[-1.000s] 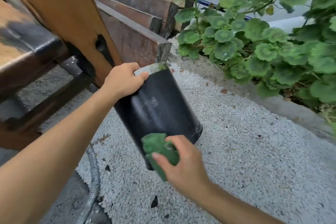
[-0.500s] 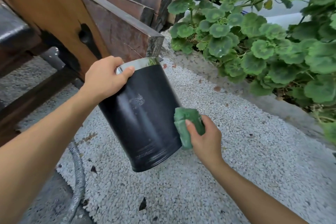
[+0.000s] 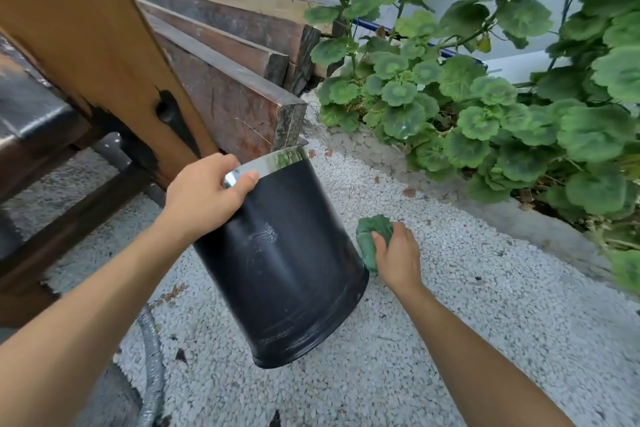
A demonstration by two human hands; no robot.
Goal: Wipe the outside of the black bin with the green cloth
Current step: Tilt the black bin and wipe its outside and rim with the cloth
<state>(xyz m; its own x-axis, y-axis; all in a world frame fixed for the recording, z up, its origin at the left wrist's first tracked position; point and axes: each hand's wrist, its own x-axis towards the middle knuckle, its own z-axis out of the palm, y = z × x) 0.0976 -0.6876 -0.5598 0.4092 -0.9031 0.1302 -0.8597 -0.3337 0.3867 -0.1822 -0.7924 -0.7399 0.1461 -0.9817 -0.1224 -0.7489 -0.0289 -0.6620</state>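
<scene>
Left hand (image 3: 204, 194) clamps tilted black bin (image 3: 287, 270) rim; right hand (image 3: 398, 256) bunches green cloth (image 3: 372, 236). One-handed grip may slip under wiping pressure.

The black bin (image 3: 284, 263), glossy with a shiny silver rim, tilts with its base toward the camera, rim pinched under the left hand's fingers (image 3: 247, 180); the bunched green cloth (image 3: 372, 239) presses against its side beneath the right fingers (image 3: 379, 246)

White gravel ground (image 3: 450, 340), stacked wooden planks (image 3: 235, 45), leafy plants (image 3: 485, 97)
</scene>
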